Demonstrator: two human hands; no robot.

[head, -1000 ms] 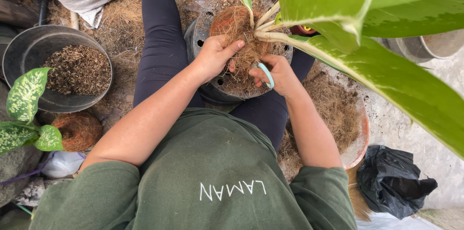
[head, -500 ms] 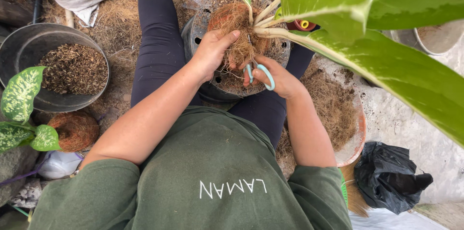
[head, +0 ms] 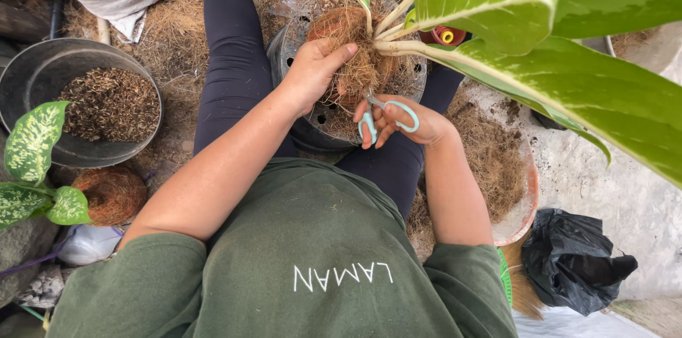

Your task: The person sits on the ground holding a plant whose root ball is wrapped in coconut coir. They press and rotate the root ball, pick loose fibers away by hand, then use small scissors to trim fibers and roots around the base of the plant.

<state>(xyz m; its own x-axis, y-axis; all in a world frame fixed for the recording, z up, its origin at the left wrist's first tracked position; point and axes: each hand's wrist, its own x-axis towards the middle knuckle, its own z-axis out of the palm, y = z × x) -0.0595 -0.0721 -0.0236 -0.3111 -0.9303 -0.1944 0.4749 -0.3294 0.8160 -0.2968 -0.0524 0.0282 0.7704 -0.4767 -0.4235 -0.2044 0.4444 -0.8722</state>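
Fingers of the left hand (head: pixel 312 72) are wrapped around the root ball (head: pixel 359 61) held over the black pot (head: pixel 302 128), fingers of the right hand (head: pixel 405 121) are looped through the scissors (head: pixel 383 114), and many roots look uncut.

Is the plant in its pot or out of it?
Out. The left hand holds the plant by its bare roots above the pot.

dark green tee (head: pixel 305 253), seemingly navy leggings (head: pixel 234 54).
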